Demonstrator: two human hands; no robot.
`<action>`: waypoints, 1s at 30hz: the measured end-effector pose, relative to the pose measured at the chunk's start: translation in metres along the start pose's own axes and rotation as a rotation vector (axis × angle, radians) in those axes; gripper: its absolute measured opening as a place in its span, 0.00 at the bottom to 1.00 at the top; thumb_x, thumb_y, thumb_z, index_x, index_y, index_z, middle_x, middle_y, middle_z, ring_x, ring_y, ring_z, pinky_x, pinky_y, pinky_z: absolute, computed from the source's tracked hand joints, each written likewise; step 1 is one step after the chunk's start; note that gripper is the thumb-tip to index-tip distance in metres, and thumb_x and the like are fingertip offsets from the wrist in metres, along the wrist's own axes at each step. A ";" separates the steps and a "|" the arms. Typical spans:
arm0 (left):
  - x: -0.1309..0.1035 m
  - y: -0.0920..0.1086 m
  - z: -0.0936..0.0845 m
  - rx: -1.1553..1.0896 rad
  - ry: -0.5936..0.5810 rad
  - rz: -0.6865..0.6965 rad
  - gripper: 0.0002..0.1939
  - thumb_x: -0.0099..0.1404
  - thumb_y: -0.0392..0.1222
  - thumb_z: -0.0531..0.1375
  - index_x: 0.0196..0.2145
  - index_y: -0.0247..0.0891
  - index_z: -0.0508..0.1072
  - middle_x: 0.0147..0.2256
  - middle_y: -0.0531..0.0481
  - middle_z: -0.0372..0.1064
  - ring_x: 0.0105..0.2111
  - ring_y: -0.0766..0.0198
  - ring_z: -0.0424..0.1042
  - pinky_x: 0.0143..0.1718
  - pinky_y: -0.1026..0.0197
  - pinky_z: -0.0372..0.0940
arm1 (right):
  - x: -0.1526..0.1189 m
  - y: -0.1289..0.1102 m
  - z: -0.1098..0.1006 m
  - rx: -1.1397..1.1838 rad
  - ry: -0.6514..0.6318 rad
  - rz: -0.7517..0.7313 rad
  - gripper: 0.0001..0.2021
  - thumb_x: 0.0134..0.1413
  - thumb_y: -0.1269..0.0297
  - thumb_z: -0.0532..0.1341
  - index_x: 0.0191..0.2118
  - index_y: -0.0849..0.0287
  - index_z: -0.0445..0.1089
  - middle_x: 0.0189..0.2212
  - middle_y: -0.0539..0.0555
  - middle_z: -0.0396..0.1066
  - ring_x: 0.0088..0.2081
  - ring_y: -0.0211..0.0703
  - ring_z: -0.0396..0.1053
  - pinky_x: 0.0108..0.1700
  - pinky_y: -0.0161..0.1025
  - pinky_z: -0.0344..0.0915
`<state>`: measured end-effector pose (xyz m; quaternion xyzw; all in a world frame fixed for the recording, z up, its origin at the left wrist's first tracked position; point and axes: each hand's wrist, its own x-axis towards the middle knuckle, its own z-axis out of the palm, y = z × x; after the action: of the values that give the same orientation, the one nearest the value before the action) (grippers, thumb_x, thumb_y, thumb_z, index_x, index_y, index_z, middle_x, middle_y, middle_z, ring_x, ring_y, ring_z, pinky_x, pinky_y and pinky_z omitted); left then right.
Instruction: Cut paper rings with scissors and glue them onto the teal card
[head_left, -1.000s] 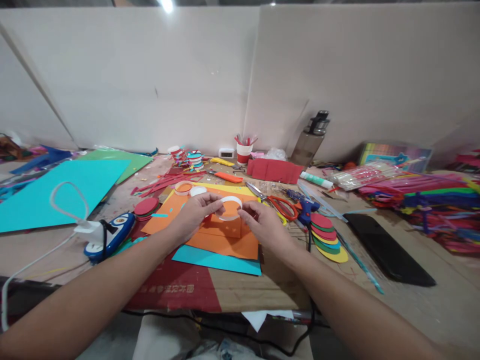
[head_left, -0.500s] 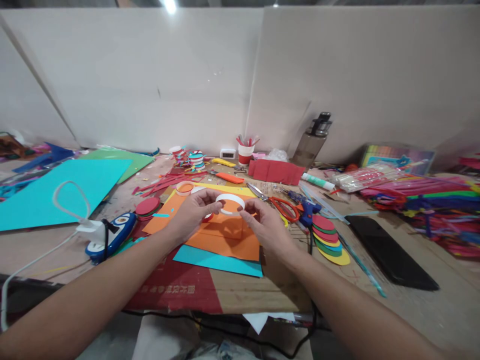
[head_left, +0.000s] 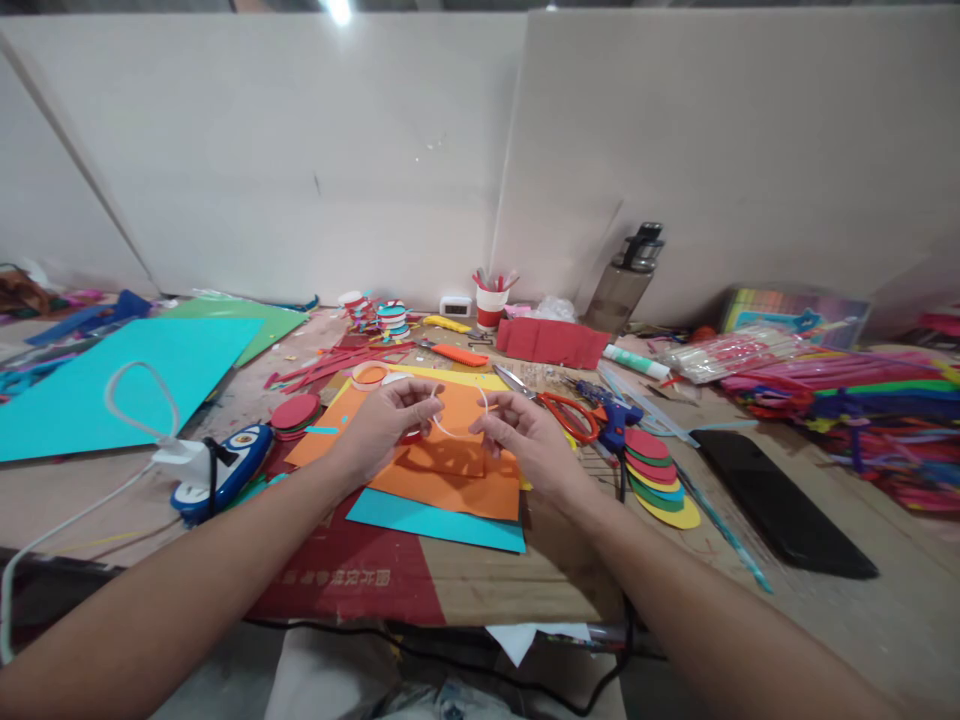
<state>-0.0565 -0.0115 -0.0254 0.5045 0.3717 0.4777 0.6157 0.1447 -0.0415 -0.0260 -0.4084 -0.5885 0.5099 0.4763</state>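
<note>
Between my hands hangs a thin white paper strip [head_left: 452, 433], bowed downward over the orange sheets [head_left: 450, 495]. The fingers of my left hand [head_left: 382, 425] pinch one end, and my right hand [head_left: 525, 440] pinches the other. Below the orange sheets a turquoise sheet [head_left: 439, 522] sticks out. Behind my left hand lies a ring-shaped roll [head_left: 370, 376], with a second white round piece partly hidden by the fingers. Orange-handled scissors [head_left: 570, 415] lie open just beyond my right hand.
A blue glue gun [head_left: 619, 420], coloured paper discs [head_left: 656, 475] and a black phone [head_left: 780, 505] lie to the right. At the left are a blue power strip [head_left: 244, 460] with a white plug and red discs [head_left: 295, 412]. A bottle [head_left: 619, 295] stands at the back.
The white piece was a closed-looking ring held up between my hands; now it shows as a thin strip curving downward with its upper part open. My hands have barely moved.
</note>
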 end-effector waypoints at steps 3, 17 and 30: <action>0.001 0.002 0.002 -0.110 -0.014 -0.069 0.18 0.48 0.44 0.72 0.34 0.34 0.74 0.27 0.53 0.68 0.23 0.73 0.65 0.25 0.69 0.61 | 0.000 -0.005 0.002 0.119 -0.023 0.033 0.20 0.48 0.55 0.67 0.45 0.56 0.67 0.27 0.48 0.71 0.26 0.35 0.65 0.30 0.35 0.62; -0.008 0.006 0.003 0.495 0.029 0.267 0.14 0.62 0.51 0.60 0.36 0.38 0.78 0.35 0.48 0.72 0.33 0.65 0.68 0.35 0.63 0.61 | -0.009 -0.006 0.009 0.331 0.009 0.227 0.17 0.42 0.50 0.70 0.25 0.60 0.72 0.21 0.49 0.68 0.24 0.33 0.61 0.29 0.33 0.58; -0.012 -0.003 0.010 0.768 -0.145 0.284 0.09 0.59 0.46 0.63 0.27 0.39 0.79 0.25 0.50 0.73 0.24 0.66 0.65 0.28 0.63 0.56 | -0.007 -0.005 0.007 0.397 0.024 0.286 0.16 0.38 0.53 0.72 0.26 0.60 0.73 0.21 0.48 0.67 0.24 0.31 0.62 0.28 0.31 0.59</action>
<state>-0.0493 -0.0258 -0.0263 0.7761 0.4054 0.3476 0.3353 0.1391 -0.0509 -0.0225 -0.3921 -0.4073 0.6728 0.4773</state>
